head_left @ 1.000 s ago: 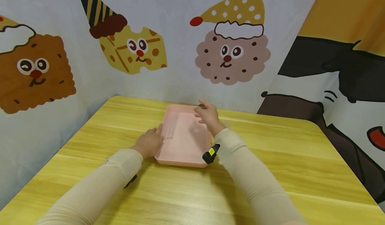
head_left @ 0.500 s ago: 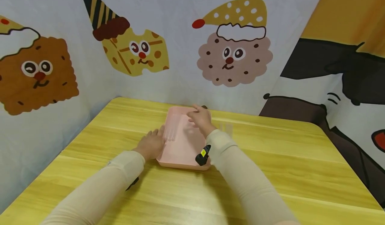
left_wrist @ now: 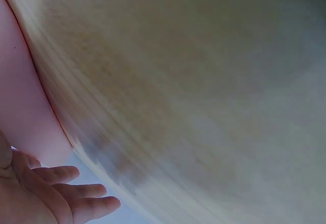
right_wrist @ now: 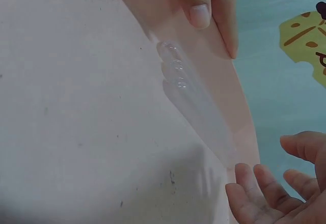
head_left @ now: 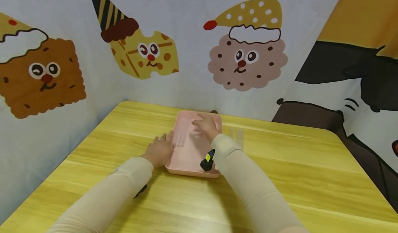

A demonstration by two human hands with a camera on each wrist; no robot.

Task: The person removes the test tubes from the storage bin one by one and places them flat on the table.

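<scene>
A shallow pink tray (head_left: 183, 162) lies on the table. Several clear tubes with rounded ends (head_left: 179, 138) lie side by side along its left wall; the right wrist view shows these tubes (right_wrist: 193, 102) close up. At the left rim is my left hand (head_left: 160, 150), its thumb inside the wall and its fingers outside. In the left wrist view, that hand's fingers (left_wrist: 91, 206) stretch loosely past the tray. My right hand (head_left: 206, 125) hovers over the far part of the tray, fingers spread and slightly bent, with nothing visible between them. In the right wrist view its fingertips (right_wrist: 243, 173) are near the tubes' far ends.
Pale translucent strips (head_left: 240, 138) show on the wooden table (head_left: 280, 164) just right of the tray. A cloth (head_left: 192, 87) printed with cartoon food hangs behind the table's far edge. A black wrist device (head_left: 207, 160) overlaps the tray's near right corner.
My right hand has moved left and a little nearer, from the tray's far right corner to over its inside. The left hand stays at the left rim. The head view has shifted slightly.
</scene>
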